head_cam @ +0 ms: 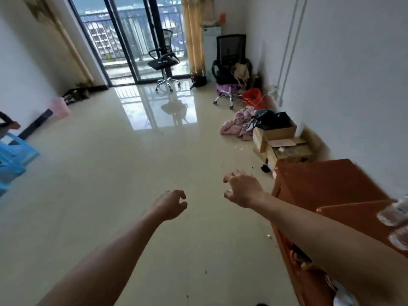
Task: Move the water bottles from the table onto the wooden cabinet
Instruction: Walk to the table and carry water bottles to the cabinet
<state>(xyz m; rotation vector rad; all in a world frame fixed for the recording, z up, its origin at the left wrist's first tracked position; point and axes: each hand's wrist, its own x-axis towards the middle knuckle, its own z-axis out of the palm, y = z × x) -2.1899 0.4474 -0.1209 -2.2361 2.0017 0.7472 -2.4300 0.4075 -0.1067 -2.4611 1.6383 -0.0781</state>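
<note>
Right hand (242, 188) loosely curled; water bottles (395, 214) blurred.

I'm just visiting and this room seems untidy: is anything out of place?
Yes. A pink cloth lies crumpled on the floor beside cardboard boxes, and a few crumbs lie near the cabinet. Nothing looks spilled or broken.
</note>
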